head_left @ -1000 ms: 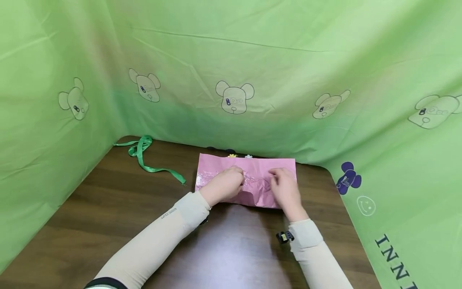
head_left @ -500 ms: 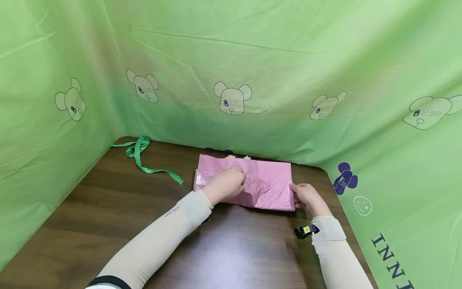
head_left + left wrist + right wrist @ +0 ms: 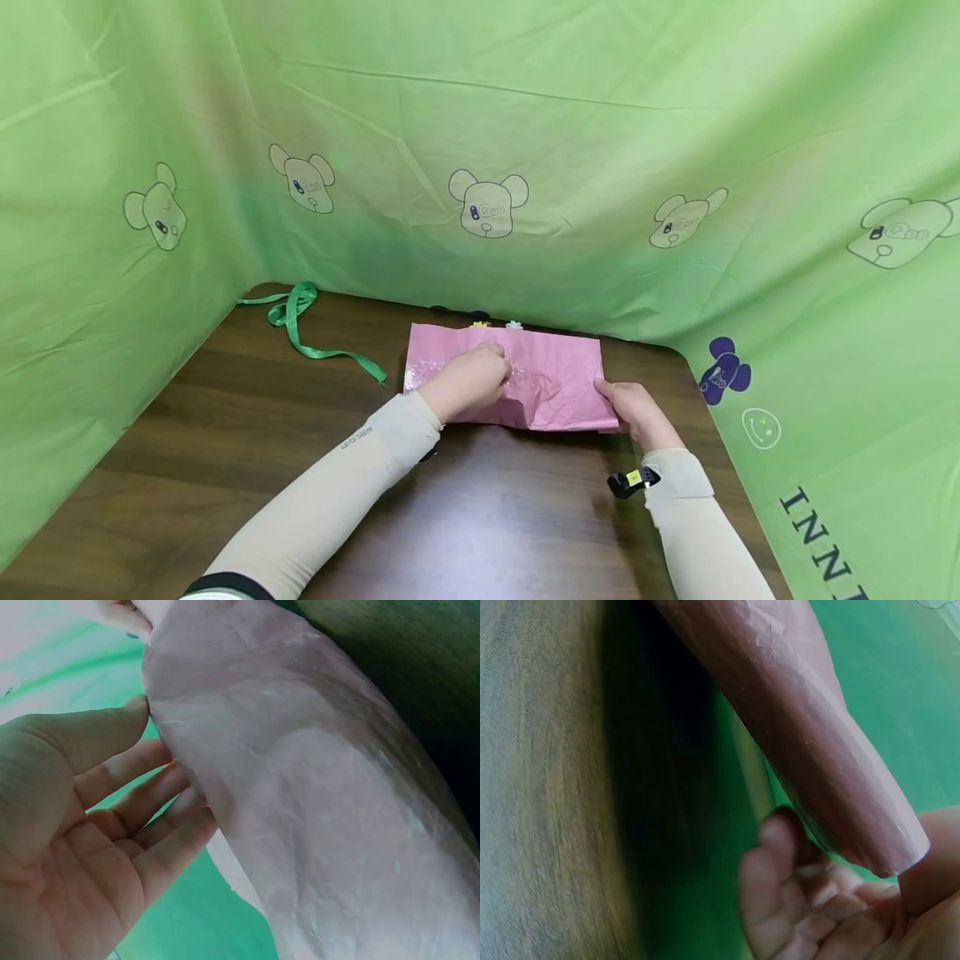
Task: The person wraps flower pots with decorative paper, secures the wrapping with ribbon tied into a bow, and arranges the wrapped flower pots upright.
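Observation:
A pink sheet of crinkled wrapping paper (image 3: 564, 358), folded over with a glossy patch at its left, stands lengthwise near the back of the table. My left hand (image 3: 467, 385) reaches over its middle. In the left wrist view that hand's thumb and fingers (image 3: 112, 739) pinch the edge of the paper (image 3: 277, 765). My right hand (image 3: 637, 410) holds the right end, thumb on the near face. The right wrist view has its curled fingers (image 3: 761, 892) under the rolled paper end (image 3: 855, 795). What lies inside the fold is hidden.
A loose green ribbon (image 3: 300, 333) lies at the back left of the brown wooden table (image 3: 480, 517). Small yellow and white flowers (image 3: 513, 325) peek out behind the paper. Green printed cloth (image 3: 480, 108) walls in the back and sides.
My right hand has moved from above the paper out to its right end and now grips it there. That end has shifted slightly. The left hand stays at the middle.

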Available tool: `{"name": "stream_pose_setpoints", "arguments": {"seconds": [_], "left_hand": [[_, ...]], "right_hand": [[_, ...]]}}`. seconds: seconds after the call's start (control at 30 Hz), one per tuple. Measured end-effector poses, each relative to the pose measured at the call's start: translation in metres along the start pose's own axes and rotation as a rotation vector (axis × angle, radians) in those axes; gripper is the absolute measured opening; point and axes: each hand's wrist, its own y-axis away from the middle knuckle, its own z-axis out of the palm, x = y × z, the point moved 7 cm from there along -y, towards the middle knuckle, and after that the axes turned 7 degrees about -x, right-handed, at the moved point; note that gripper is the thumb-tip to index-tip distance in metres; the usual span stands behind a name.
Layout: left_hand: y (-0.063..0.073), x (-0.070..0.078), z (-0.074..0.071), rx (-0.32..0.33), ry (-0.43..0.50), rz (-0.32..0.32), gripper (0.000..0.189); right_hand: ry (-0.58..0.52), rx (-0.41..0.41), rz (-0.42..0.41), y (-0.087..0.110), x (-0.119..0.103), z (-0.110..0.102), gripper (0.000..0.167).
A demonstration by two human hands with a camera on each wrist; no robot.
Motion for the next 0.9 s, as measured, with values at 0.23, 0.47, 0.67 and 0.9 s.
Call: {"name": "stream_pose_setpoints", "arguments": {"seconds": [0.23, 0.47, 0.67, 0.9], "left_hand": [[-0.005, 0.008, 0.000, -0.026, -0.076, 0.004, 0.011], [-0.008, 0.012, 0.000, -0.051, -0.081, 0.010, 0.011], [-0.009, 0.010, 0.003, -0.041, -0.055, 0.008, 0.012], [-0.008, 0.009, 0.004, -0.007, -0.047, 0.006, 0.014]], "right_hand": [[0.070, 0.037, -0.027, 0.001, 0.002, -0.003, 0.028], [-0.016, -0.024, 0.031, 0.000, 0.019, 0.001, 0.029], [0.061, 0.058, -0.022, 0.000, 0.019, 0.004, 0.029], [0.413, 0.322, -0.119, 0.013, -0.015, -0.008, 0.038]]}}
